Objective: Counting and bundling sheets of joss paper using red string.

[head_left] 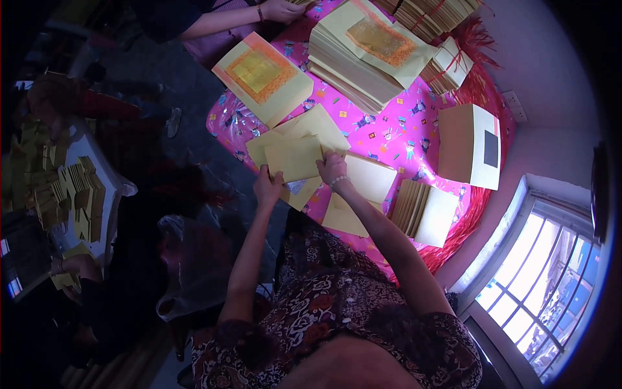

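Note:
A folded sheet of yellow paper (293,157) is held between my two hands over the near edge of the pink table. My left hand (267,187) pinches its lower left corner. At its right edge my right hand (332,168), with a pale beaded bracelet at the wrist, has its fingers closed on it. Beneath lie more yellow sheets (327,123), partly covered. Just right of my right hand sit pale sheets (369,178). A sheet with an orange and gold square (259,71) lies beyond my hands.
A tall paper stack (353,78) stands at the back. Toward the right are a paper block (466,146), a folded bundle (411,202) and red shredded strands (440,236). Another person's hand (285,10) is at the far edge. A second table (107,175) with paper bundles stands left; a barred window (531,285) is right.

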A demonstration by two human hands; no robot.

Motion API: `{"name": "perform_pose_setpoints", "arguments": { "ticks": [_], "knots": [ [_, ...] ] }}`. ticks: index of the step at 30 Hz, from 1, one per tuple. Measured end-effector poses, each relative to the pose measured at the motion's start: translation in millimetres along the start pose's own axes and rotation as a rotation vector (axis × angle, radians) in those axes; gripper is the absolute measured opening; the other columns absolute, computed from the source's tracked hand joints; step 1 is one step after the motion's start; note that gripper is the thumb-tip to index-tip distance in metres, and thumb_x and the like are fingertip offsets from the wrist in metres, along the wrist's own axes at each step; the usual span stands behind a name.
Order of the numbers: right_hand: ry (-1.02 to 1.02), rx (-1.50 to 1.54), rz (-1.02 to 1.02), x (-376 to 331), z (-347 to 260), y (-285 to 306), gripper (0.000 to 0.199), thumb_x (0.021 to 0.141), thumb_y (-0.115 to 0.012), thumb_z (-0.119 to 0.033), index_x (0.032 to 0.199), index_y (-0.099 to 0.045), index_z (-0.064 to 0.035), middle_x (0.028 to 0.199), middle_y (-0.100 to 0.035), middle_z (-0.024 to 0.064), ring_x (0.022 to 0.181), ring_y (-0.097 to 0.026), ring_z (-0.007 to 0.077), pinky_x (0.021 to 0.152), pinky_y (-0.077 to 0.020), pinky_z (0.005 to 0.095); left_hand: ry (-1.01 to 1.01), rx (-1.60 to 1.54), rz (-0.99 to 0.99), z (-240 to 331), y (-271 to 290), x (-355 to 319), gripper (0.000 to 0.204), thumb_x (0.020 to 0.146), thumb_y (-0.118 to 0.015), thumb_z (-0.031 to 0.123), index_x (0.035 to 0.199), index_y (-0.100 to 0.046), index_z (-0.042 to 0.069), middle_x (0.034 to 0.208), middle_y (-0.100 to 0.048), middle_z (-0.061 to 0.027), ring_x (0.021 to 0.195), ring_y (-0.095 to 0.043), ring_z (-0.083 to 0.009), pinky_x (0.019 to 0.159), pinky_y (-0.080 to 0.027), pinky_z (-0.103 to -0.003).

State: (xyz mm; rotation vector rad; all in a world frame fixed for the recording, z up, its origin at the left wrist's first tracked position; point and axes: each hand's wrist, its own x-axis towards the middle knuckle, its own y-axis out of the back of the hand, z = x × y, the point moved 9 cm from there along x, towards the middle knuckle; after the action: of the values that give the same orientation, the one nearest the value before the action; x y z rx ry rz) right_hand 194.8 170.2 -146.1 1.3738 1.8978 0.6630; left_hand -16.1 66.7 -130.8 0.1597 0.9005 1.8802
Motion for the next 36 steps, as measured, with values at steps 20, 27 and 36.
{"name": "perform_pose_setpoints", "arguments": {
  "ticks": [20, 27, 36],
  "knots": [
    [-0.108, -0.190, -0.044, -3, -7, -8, 0.027, 0.078, -0.057, -0.024, 0.086, -0.057, 0.0023, 0.091, -0.060, 0.0232, 0.088, -0.060, 0.0355, 0.082, -0.0464, 0.0438, -0.326, 0.379, 0.312, 53, 19, -15, 0.032, 0.073, -0.068, 0.014, 0.094, -0.047, 0.004, 0.084, -0.054, -0.0157, 0.079, -0.057, -0.0364, 0.067, -0.045, -0.045],
    [-0.106, -0.241, -0.114, -7, -20, -2, 0.029, 0.080, -0.056, -0.023, 0.093, -0.057, 0.0031, 0.097, -0.059, 0.0250, 0.090, -0.060, 0.0351, 0.084, -0.0465, 0.0418, -0.436, 0.297, -0.042, 64, -15, -21, 0.029, 0.075, -0.066, 0.025, 0.090, -0.050, 0.007, 0.085, -0.048, -0.0139, 0.079, -0.054, -0.0333, 0.066, -0.045, -0.043],
    [0.210, -0.384, 0.070, -27, -68, 13, 0.022, 0.076, -0.056, -0.011, 0.095, -0.049, -0.0024, 0.094, -0.054, 0.0159, 0.086, -0.059, 0.0290, 0.069, -0.0510, 0.0369, -0.378, 0.385, -0.082, 61, -24, -17, 0.035, 0.074, -0.070, 0.024, 0.097, -0.049, 0.008, 0.092, -0.048, -0.0138, 0.085, -0.053, -0.0346, 0.070, -0.046, -0.043]
  ]
}}
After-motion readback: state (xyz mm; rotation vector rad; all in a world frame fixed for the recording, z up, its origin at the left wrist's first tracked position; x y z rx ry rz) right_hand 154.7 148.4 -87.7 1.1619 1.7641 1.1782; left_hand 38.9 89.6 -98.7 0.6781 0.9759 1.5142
